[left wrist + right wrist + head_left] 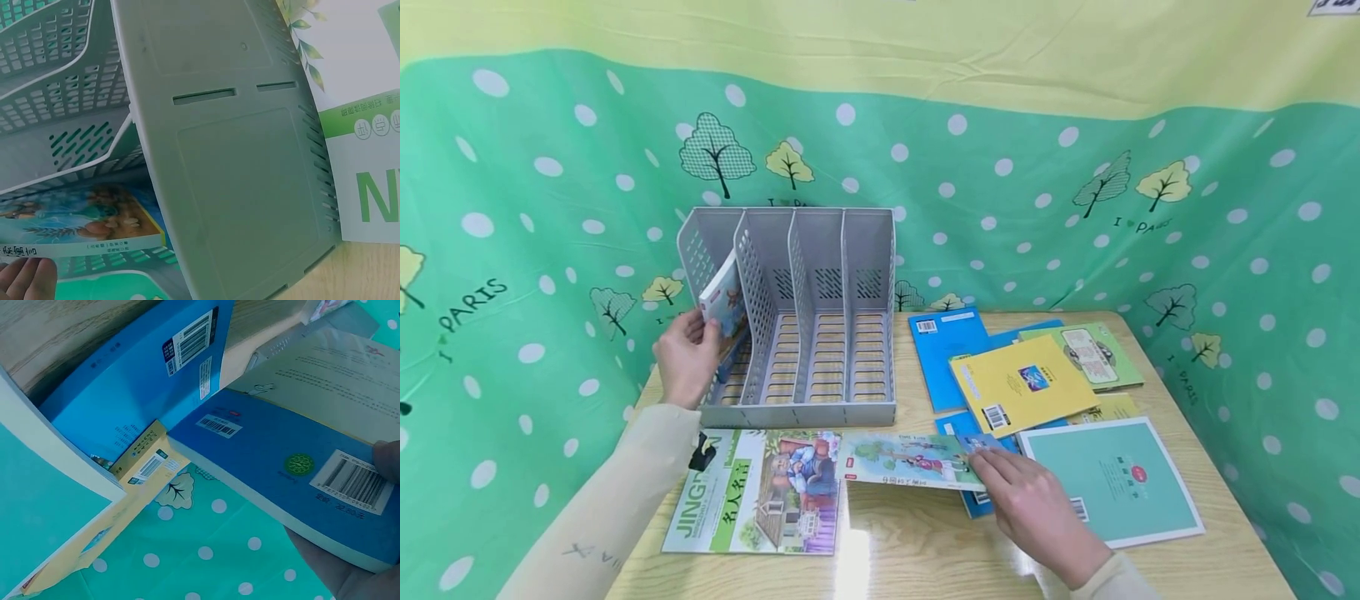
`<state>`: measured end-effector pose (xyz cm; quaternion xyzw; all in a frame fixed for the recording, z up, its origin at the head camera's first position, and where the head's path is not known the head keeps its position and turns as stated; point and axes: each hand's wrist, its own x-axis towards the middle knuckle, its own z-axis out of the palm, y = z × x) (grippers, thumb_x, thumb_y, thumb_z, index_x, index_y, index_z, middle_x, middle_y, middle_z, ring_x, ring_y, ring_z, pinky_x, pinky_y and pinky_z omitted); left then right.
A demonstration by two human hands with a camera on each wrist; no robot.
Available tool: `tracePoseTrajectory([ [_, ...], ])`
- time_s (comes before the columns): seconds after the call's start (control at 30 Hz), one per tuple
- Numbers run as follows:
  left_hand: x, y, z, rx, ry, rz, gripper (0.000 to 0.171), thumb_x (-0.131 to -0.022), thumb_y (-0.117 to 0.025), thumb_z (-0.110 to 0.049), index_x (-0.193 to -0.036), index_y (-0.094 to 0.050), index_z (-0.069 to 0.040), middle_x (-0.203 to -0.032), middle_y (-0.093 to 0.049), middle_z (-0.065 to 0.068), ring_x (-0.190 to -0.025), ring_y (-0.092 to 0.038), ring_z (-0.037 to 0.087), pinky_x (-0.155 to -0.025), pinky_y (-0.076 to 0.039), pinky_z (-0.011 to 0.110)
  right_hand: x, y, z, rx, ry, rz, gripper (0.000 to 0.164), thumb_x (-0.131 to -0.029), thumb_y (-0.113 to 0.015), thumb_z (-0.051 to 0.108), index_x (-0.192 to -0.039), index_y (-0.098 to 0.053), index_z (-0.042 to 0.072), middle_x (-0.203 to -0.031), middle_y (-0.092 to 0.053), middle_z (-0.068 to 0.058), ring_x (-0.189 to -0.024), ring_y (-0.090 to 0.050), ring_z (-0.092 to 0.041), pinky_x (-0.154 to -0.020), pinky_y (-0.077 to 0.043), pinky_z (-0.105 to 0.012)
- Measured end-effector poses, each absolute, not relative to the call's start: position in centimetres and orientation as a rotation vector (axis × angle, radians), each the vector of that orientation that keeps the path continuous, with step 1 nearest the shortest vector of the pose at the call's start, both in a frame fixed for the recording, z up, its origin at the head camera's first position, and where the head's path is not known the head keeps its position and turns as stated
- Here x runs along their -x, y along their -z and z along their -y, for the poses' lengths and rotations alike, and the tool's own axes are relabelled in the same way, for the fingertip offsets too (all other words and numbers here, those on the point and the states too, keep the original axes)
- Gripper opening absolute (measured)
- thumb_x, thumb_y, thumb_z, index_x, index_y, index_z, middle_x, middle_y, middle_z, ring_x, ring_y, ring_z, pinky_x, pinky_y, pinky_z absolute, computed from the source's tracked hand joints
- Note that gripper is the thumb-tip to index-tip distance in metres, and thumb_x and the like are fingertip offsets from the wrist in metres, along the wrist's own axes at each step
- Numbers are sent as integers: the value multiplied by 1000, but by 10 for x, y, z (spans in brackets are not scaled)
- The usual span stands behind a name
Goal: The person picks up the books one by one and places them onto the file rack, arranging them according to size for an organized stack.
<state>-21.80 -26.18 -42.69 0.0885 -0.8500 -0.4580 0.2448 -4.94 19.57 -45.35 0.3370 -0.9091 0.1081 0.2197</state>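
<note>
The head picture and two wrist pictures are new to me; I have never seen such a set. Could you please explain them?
There is no machine here, only a person working barehanded. The head picture comes from a camera worn on the head; the others come from cameras on each wrist. On the wooden table are a four-section grey rack, a white-and-green book in front of it, and a pile of books to its right. The left hand holds one book in the leftmost section; the right hand grips another book.
</note>
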Motion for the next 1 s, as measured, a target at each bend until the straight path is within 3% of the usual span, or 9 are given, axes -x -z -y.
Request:
tracePoseTrajectory([
  [0.57, 205, 419, 257, -190, 1234, 2304, 40, -98, -54, -24, -128, -55, 3, -122, -62, 19, -109, -62, 29, -91, -52, 38, 49, 450, -193, -923, -425, 2552, 52, -102, -19, 28, -121, -63, 7, -116, -66, -12, -101, -65, -28, -79, -58, -43],
  [0.8, 199, 418, 254, -141, 1244, 2278, 36, -97, -56, -23, -122, -59, 1, -119, -64, 17, -108, -63, 29, -90, -53, 34, 46, 442, -189, -905, -609, 2541, 43, -100, -29, 23, -126, -60, 7, -118, -66, -9, -105, -64, -25, -80, -58, -40],
  [0.93, 194, 415, 254, -146, 1260, 2277, 38, -97, -56, -24, -125, -58, 1, -121, -63, 16, -109, -62, 27, -91, -52, 32, 46, 437, -187, -911, -669, 2524, 37, -95, -42, 11, -127, -59, 6, -118, -66, -9, -104, -65, -26, -78, -58, -41],
  [1.0, 191, 414, 254, -150, 1268, 2277, 40, -97, -56, -24, -127, -56, 1, -122, -63, 16, -111, -62, 27, -92, -52, 31, 47, 435, -186, -920, -683, 2505, 35, -97, -42, 13, -127, -59, 5, -117, -66, -9, -103, -65, -27, -76, -58, -42],
])
